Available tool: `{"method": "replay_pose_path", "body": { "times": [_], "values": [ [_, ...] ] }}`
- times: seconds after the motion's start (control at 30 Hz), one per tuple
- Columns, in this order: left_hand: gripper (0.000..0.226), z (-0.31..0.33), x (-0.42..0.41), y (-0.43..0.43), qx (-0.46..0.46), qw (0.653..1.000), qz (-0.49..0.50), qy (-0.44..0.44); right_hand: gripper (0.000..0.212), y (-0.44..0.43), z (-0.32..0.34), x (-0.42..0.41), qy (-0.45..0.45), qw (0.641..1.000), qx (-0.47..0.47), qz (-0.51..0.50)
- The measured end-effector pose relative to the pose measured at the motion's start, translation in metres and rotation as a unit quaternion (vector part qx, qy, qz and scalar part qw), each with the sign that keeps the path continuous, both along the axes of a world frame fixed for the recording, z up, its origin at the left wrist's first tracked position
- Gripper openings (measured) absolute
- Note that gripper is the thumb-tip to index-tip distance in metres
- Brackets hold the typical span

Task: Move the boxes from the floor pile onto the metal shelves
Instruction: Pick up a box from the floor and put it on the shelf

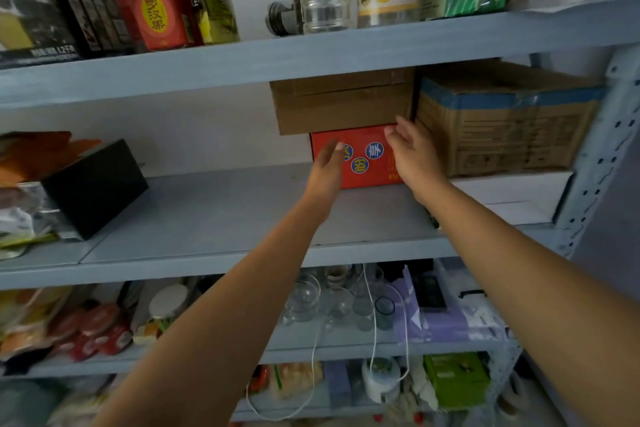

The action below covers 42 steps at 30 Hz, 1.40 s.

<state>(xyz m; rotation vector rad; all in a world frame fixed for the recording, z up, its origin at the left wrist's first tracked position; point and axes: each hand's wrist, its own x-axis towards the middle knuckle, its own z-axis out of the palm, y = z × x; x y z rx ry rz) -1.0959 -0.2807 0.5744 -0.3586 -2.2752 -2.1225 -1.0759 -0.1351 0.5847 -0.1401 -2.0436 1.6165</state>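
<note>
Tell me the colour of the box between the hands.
The box is red with blue circles bearing yellow characters; head view.

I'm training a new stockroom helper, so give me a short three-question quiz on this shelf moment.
1. True or false: a plain brown box sits on top of the red box.
2. What stands to the right of the red box? A) a black box B) a white box with a blue-taped carton on it C) a glass jar
3. Fill in: the left hand and right hand are both at the ___ box.

Key: 1 true; 2 B; 3 red.
</note>
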Motion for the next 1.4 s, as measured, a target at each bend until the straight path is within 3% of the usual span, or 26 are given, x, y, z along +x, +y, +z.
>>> {"method": "replay_pose_path", "body": {
  "times": [0.13,0.3,0.73,1.0,1.2,1.4],
  "values": [
    [0.044,-0.005,0.034,0.015,0.026,0.999,-0.004,0.026,0.050,0.013,-0.003,0.047,0.020,0.999,-0.043,0.028],
    [0.046,-0.055,0.097,0.041,0.046,0.998,-0.052,0.002,0.048,0.039,-0.045,0.120,-0.018,0.998,-0.055,0.040],
    [0.045,-0.149,0.222,0.072,0.015,0.973,-0.213,-0.086,0.050,0.070,-0.151,0.292,-0.117,0.985,-0.091,-0.089],
    [0.041,-0.215,0.316,0.108,0.012,0.923,-0.345,-0.168,0.049,0.070,-0.196,0.429,-0.188,0.948,-0.097,-0.238],
    [0.024,-0.221,0.395,0.151,-0.004,0.881,-0.436,-0.184,0.048,0.086,-0.196,0.524,-0.213,0.913,-0.098,-0.333],
    [0.042,-0.228,0.462,0.185,-0.026,0.840,-0.504,-0.197,0.046,0.101,-0.203,0.599,-0.211,0.892,-0.117,-0.384]
  ]
}}
